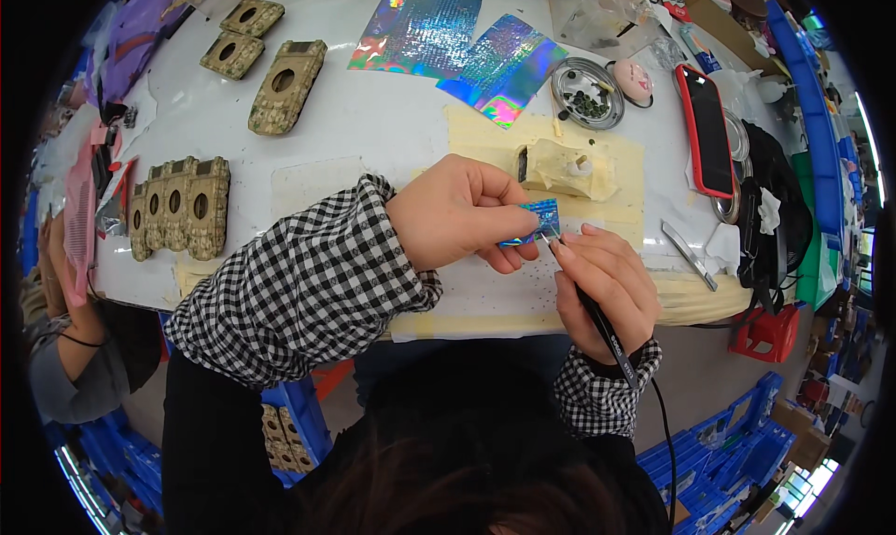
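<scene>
Pinching holographic foil [548, 215] in left hand [462, 208], apparently steadying it; gripping black tweezers [609, 337] in right hand [616, 288], pointing toward eleven o'clock, probably for precision

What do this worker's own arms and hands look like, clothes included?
The left hand and right hand are both bare, without gloves. Each forearm wears a loose black-and-white checked sleeve, gathered near the wrist into a ruffled cuff. Beyond the checks, toward the body, the arms are covered in plain black cloth.
</scene>
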Demonstrator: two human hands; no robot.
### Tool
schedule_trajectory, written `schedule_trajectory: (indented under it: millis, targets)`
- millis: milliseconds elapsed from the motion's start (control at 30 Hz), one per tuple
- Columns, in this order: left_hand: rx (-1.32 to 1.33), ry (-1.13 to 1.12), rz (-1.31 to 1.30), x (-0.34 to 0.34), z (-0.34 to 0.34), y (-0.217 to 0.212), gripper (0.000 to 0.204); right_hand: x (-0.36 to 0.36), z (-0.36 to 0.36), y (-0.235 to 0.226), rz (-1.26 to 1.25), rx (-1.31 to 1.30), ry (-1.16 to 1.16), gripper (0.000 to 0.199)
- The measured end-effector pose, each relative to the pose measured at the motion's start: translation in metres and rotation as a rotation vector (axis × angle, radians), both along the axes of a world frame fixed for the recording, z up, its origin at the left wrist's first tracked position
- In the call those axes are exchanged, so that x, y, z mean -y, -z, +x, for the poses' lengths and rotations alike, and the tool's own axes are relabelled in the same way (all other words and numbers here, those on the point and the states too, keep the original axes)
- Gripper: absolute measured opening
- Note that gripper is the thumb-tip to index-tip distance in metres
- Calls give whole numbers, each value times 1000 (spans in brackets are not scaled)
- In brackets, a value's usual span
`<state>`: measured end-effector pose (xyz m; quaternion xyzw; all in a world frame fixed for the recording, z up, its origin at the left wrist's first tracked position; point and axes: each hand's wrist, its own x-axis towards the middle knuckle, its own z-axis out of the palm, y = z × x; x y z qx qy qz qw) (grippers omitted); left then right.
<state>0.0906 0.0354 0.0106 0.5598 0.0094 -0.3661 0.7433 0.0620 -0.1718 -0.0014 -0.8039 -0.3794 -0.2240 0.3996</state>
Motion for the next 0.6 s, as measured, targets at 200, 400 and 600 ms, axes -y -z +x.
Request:
schedule_trajectory:
  millis: [200, 400, 600]
  targets:
    - [-21, 9, -11, 0, -1, -3, 24, 0, 0, 1, 14, 9, 0, 29]
    - [-68, 0, -38, 1, -1, -2, 22, 0, -1, -1, -7, 22, 12, 30]
    - [-132, -13, -76, -1, 0, 1, 21, 2, -3, -4, -100, 68, 30, 37]
